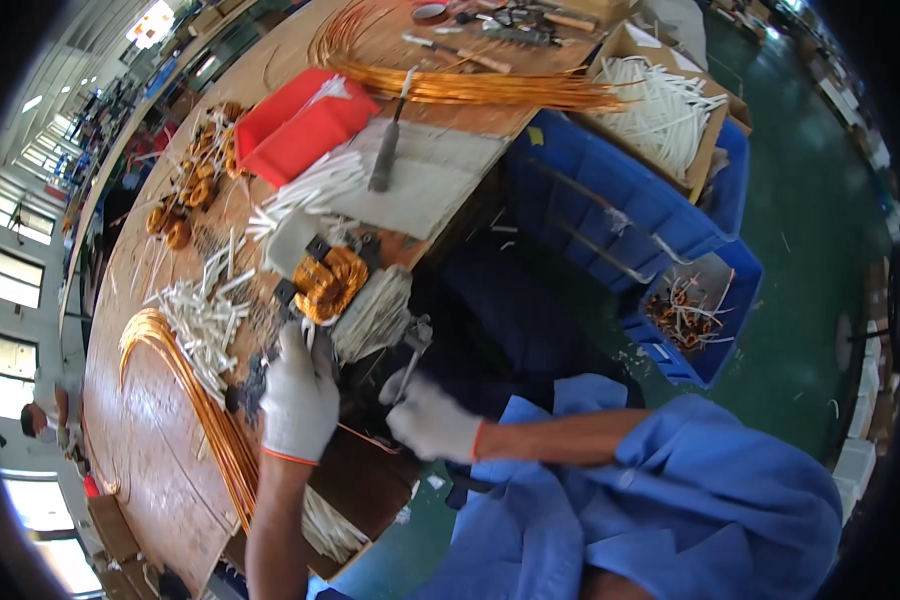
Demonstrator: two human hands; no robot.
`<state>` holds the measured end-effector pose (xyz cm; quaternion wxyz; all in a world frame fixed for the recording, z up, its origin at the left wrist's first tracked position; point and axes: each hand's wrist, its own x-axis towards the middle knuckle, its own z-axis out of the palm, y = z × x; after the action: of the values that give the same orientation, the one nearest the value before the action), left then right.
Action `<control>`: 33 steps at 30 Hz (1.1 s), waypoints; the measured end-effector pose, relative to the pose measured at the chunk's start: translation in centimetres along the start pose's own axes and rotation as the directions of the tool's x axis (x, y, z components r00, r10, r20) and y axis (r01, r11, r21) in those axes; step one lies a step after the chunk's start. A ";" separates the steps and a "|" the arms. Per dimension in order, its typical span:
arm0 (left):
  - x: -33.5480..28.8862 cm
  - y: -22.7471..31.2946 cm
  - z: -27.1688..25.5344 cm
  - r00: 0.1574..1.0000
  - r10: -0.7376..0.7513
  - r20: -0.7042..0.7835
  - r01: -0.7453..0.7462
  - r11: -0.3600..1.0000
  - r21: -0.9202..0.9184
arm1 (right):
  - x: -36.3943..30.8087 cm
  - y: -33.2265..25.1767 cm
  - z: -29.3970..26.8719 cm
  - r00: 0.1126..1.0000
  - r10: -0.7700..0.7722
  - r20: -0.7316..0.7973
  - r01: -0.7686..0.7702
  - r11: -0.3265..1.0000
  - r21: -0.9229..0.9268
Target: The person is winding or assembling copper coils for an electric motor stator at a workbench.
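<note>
Two gloved hands work at the edge of a long wooden workbench (160, 470). Between them sits a copper wire coil (330, 283), wound orange and glossy, with white sleeving bunched beside it. Left hand (298, 395) rests just below it, fingers curled. Right hand (428, 418) grips a metal tool (413, 345).
</note>
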<state>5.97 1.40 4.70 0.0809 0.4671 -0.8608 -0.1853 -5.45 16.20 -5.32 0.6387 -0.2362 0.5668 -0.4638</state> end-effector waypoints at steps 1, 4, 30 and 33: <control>-0.2 -1.0 1.8 0.996 0.027 -0.085 -0.033 0.996 -0.079 | -0.2 -0.1 -0.4 0.998 -0.055 0.033 0.059 0.991 -0.123; -0.1 -2.4 5.7 0.970 0.076 -0.233 -0.165 0.905 -0.392 | -0.9 0.7 -3.4 0.959 -0.162 0.233 0.255 0.855 -0.453; -2.3 -37.3 -9.2 0.612 -0.774 -0.164 0.698 0.626 -0.348 | -5.3 -2.3 -20.1 0.987 0.014 -0.158 -0.072 0.926 -0.370; -0.9 -31.8 -10.1 0.641 -0.725 -0.252 0.631 0.685 -0.364 | -5.7 -6.1 -19.2 0.980 -0.065 -0.189 -0.026 0.898 -0.440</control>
<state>34.20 -16.06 1.46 0.2249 0.7700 -0.5579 -0.2125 -25.13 22.64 -2.12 0.5042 -0.3327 0.7154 -0.3512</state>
